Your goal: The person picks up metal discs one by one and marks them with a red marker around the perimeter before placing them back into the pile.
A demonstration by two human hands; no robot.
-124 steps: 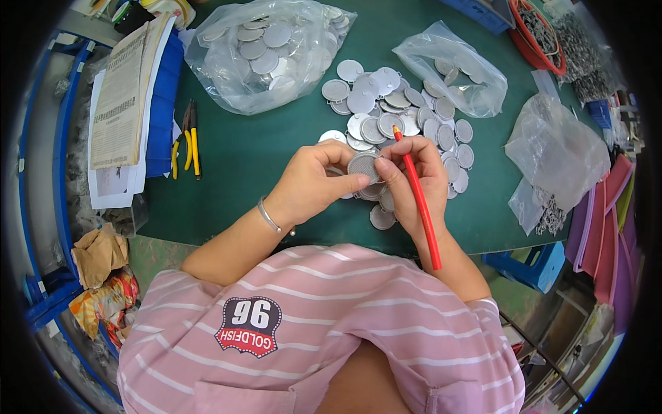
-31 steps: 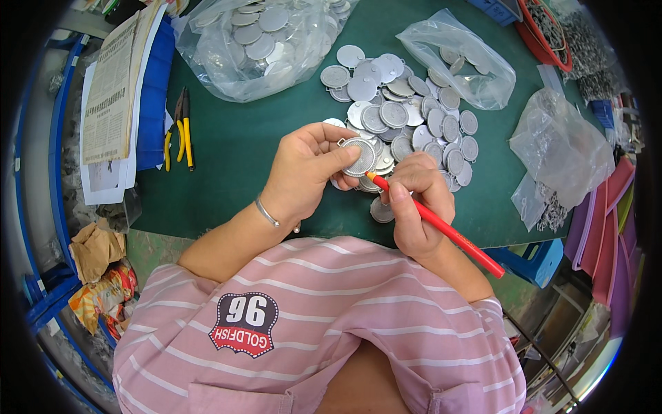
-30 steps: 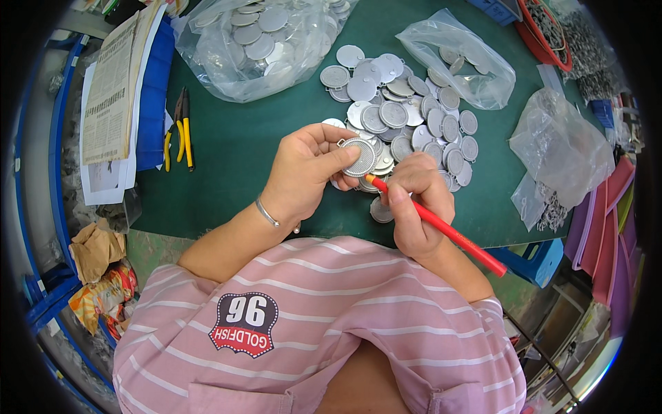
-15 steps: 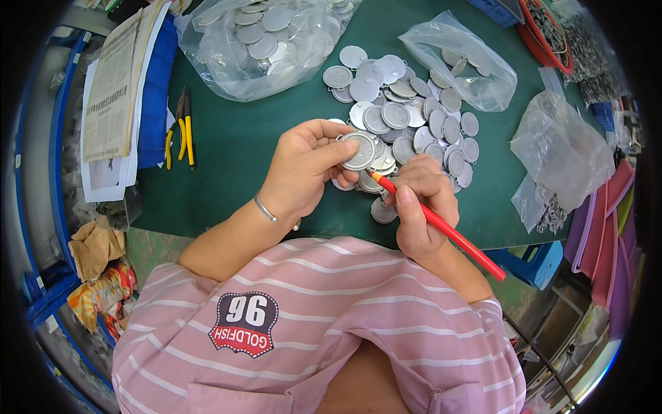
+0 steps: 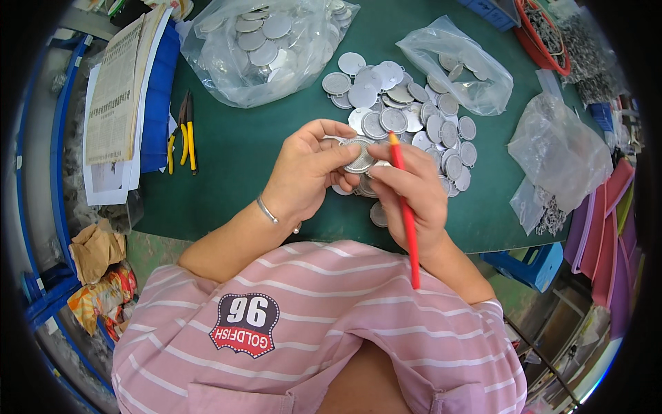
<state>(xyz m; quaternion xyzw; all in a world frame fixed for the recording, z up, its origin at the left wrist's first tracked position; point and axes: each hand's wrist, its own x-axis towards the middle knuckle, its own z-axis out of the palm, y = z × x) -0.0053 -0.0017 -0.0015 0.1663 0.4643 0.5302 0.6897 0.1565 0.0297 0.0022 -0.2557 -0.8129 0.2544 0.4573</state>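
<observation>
My left hand (image 5: pixel 308 171) pinches a round silver metal disc (image 5: pixel 358 155) between thumb and fingers, just above the green table (image 5: pixel 241 172). My right hand (image 5: pixel 412 194) grips a red pencil-like stick (image 5: pixel 407 214), its upper tip close to the disc and its tail pointing down toward my chest. The right fingers also touch the disc's edge. A loose pile of the same silver discs (image 5: pixel 414 114) lies right behind both hands. A thin bracelet sits on my left wrist.
A clear bag of discs (image 5: pixel 265 45) lies at the back left, a second bag (image 5: pixel 462 65) at the back right, a third plastic bag (image 5: pixel 558 155) farther right. Yellow-handled pliers (image 5: pixel 183 134) lie left, beside stacked papers (image 5: pixel 114 96). A red basket (image 5: pixel 545 34) stands far right.
The red stick has swung from slanting out to the right to nearly upright, tip up by the disc. My left hand keeps the disc in the same place.
</observation>
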